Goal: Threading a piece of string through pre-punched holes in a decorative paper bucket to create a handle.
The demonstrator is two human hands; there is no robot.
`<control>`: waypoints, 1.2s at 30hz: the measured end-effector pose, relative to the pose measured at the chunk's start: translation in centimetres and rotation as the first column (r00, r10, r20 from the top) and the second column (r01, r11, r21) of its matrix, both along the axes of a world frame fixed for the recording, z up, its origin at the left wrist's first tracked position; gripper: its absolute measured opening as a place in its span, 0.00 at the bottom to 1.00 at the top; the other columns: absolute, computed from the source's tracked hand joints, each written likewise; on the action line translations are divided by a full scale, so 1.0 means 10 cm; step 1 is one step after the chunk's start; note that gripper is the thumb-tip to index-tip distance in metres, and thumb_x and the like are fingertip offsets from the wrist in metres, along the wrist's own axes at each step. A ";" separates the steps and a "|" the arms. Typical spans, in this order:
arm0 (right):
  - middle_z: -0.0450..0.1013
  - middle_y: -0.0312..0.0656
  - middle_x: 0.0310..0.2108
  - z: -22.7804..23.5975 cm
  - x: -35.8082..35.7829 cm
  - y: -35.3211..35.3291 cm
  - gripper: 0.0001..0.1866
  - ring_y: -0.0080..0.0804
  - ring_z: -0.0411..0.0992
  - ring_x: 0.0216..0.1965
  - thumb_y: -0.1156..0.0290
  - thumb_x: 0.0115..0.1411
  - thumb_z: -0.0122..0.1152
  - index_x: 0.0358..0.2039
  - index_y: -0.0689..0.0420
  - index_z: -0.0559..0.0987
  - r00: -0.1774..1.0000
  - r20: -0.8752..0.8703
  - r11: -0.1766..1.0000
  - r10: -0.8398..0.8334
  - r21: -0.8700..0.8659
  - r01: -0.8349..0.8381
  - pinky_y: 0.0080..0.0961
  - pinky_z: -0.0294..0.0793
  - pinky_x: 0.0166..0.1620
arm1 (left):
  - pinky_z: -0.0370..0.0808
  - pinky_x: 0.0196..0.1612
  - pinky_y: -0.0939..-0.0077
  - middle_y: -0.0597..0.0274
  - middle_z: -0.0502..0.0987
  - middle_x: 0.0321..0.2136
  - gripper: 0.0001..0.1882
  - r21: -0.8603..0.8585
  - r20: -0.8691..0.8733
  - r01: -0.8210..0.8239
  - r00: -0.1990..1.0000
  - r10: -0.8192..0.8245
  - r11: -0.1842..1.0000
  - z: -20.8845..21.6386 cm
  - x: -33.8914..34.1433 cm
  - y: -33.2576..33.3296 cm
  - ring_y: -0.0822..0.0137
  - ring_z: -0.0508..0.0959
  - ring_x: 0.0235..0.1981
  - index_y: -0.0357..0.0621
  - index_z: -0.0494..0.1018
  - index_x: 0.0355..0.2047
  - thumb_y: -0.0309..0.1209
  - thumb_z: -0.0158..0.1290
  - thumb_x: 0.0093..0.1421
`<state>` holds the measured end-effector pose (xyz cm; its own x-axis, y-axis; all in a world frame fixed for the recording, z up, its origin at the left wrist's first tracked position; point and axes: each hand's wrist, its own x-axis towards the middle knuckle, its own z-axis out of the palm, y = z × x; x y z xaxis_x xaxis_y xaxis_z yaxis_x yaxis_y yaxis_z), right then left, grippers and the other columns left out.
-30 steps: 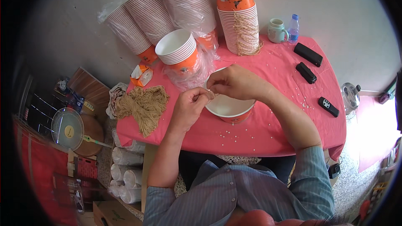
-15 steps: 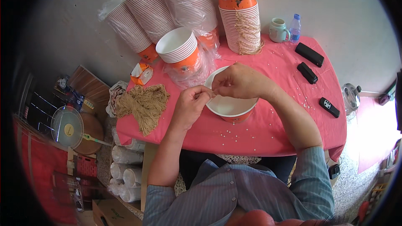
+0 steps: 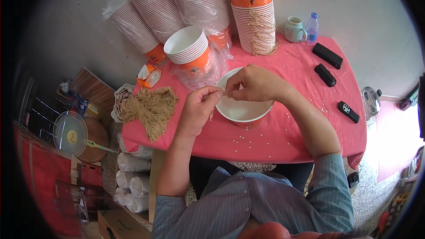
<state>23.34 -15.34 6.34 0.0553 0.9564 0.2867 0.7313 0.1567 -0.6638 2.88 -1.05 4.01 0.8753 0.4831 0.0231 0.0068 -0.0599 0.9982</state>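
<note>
In front of me on the table stands a white-lined paper bucket [image 3: 250,124] with an orange outside. Over its left rim my left hand [image 3: 200,106] and my right hand [image 3: 254,84] meet, thumbs and index fingers pinched close together. Between the fingertips shows a bit of thin string [image 3: 227,94], mostly hidden by the fingers. A heap of tan string [image 3: 152,110] lies on the table left of my left hand. Behind the bucket rises a tall stack of paper buckets [image 3: 254,26] with tan strings dangling down its side.
Nested buckets [image 3: 188,46] in plastic wrap and leaning bucket stacks [image 3: 150,17] fill the back left. A mug [image 3: 294,30], a water bottle [image 3: 312,27], two black cases [image 3: 327,55] and a remote [image 3: 348,112] line the right. Small white beads dot the pink tablecloth [image 3: 212,144].
Both hands stay at the bucket's left rim with only a slight shift of the fingers. The fingertips have drawn a little apart, and the whole view has moved slightly.
</note>
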 end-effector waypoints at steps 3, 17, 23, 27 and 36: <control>0.86 0.44 0.33 -0.02 0.01 0.01 0.10 0.35 0.85 0.35 0.72 0.58 0.69 0.39 0.58 0.91 1.000 0.006 1.000 0.000 0.006 0.000 0.34 0.83 0.44 | 0.65 0.24 0.84 0.76 0.75 0.26 0.11 -0.065 0.059 -0.014 0.998 0.018 0.998 -0.02 0.02 -0.01 0.85 0.67 0.21 0.37 0.84 0.48 0.32 0.60 0.73; 0.81 0.39 0.27 -0.03 0.07 0.02 0.04 0.28 0.78 0.29 0.72 0.58 0.69 0.32 0.58 0.86 1.000 -0.019 1.000 0.003 -0.021 -0.004 0.31 0.79 0.39 | 0.69 0.32 0.78 0.76 0.69 0.22 0.10 -0.294 0.235 -0.002 0.969 0.074 0.956 -0.13 -0.02 0.06 0.80 0.65 0.23 0.37 0.83 0.45 0.32 0.61 0.72; 0.78 0.42 0.25 0.05 0.16 0.01 0.05 0.35 0.77 0.27 0.71 0.58 0.67 0.31 0.59 0.84 0.999 -0.041 1.000 -0.021 0.002 0.021 0.35 0.76 0.36 | 0.75 0.39 0.75 0.72 0.74 0.28 0.10 -0.357 0.313 0.012 0.944 0.108 0.934 -0.34 -0.06 0.08 0.76 0.74 0.31 0.39 0.81 0.47 0.33 0.59 0.72; 0.79 0.40 0.26 0.11 0.19 -0.07 0.06 0.31 0.77 0.28 0.71 0.61 0.65 0.34 0.60 0.84 0.996 -0.093 0.999 0.012 -0.043 -0.017 0.34 0.77 0.36 | 0.78 0.44 0.74 0.65 0.82 0.40 0.10 -0.339 0.282 -0.015 0.952 0.117 0.941 -0.39 -0.14 0.05 0.72 0.81 0.41 0.40 0.81 0.47 0.33 0.58 0.73; 0.80 0.33 0.28 0.22 0.18 -0.10 0.08 0.18 0.78 0.31 0.78 0.66 0.63 0.45 0.61 0.85 0.938 -0.345 0.981 0.047 -0.160 -0.108 0.22 0.79 0.35 | 0.79 0.52 0.71 0.55 0.85 0.48 0.12 0.625 0.312 -0.300 0.942 0.122 0.721 -0.04 -0.01 -0.20 0.62 0.84 0.50 0.32 0.80 0.51 0.25 0.61 0.70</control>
<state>25.18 -16.32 8.51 0.0433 0.9947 0.0928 0.4493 0.0636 -0.8911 2.74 -3.08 3.66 0.6762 0.4396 0.5912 -0.1236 -0.7234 0.6793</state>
